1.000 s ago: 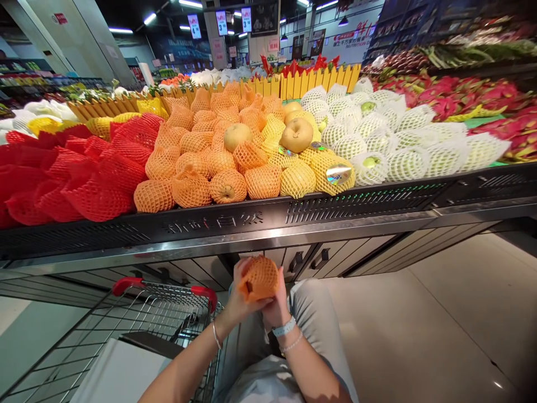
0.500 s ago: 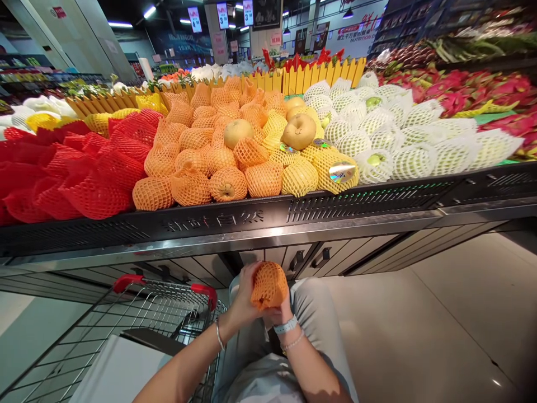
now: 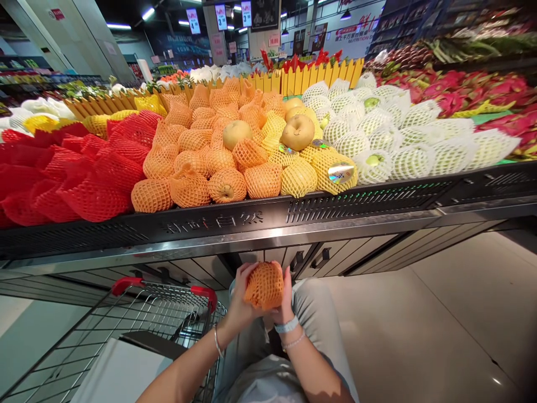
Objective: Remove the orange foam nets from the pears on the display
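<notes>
Both my hands hold one fruit wrapped in orange foam net [image 3: 264, 285] low in front of me, below the display's edge. My left hand [image 3: 240, 305] cups its left side with fingers curled over the top. My right hand [image 3: 283, 305] grips its right side and underside. On the black display counter [image 3: 235, 219] above lie several more orange-netted fruits [image 3: 210, 162], two bare brown pears [image 3: 297, 132], red-netted fruit [image 3: 79, 173] at the left and white-netted fruit [image 3: 398, 145] at the right.
A wire shopping cart [image 3: 138, 324] with red handle grips stands at my lower left, a white bag inside it. Yellow picket dividers [image 3: 310, 78] back the display. Dragon fruit [image 3: 474, 95] fills the far right. Pale tiled floor [image 3: 440, 324] stretches to the right.
The netted fruit has been turned between my hands and shifted slightly right; my right fingers now show along its right side. The view tilted a little.
</notes>
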A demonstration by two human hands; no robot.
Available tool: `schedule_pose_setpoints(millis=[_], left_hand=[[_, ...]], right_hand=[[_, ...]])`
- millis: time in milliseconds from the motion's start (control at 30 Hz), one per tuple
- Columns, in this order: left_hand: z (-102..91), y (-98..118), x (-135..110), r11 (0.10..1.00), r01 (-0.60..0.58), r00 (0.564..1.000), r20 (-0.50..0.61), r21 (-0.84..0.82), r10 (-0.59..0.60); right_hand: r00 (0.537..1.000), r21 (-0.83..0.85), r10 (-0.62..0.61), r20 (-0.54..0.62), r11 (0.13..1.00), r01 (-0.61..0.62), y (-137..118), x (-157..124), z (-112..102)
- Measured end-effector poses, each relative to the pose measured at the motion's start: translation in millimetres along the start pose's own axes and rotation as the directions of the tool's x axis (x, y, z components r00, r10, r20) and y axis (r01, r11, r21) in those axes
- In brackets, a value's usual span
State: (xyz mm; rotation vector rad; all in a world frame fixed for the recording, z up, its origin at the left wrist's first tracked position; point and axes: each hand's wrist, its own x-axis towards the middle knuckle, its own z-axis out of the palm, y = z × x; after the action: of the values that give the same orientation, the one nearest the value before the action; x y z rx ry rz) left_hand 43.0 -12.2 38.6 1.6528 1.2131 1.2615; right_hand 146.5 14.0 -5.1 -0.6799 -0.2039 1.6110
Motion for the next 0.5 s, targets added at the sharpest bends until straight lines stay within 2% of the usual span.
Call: schedule_pose_setpoints(millis=[33,100,233,333,433,500], left_hand=[[-0.2,0,0,1.000,-0.005,1.000,0.025,0.010,0.004],[-0.1,0,2,1.000,0.008,0.997,0.081,0.001,-0.008],[-2.0,0,8,0.998,0.039,0.986,0.161,-0.052,-0.030],[-6.1,-1,12,0.999,0.039,0.986,0.162,-0.027,-0.034],[-9.1,-1,14,0.998,0.064,0.988,0.139,0.029,-0.067],[-9.9,-1,14,0.997,0.071,0.991,0.114,0.025,-0.074]], right_hand=[[0.998,0.039,0.068,0.010,0.997,-0.069,-2,2,0],[0.992,0.053,0.116,0.046,0.992,-0.118,-3,4,1],[0.988,0.073,0.103,0.118,0.991,-0.112,1,2,2],[0.987,0.101,0.101,0.128,0.988,-0.114,6,0,0],[0.991,0.065,0.075,0.115,0.994,-0.083,14,0,-4],[0.995,-0.008,-0.019,0.094,1.000,0.019,18,1,-8]])
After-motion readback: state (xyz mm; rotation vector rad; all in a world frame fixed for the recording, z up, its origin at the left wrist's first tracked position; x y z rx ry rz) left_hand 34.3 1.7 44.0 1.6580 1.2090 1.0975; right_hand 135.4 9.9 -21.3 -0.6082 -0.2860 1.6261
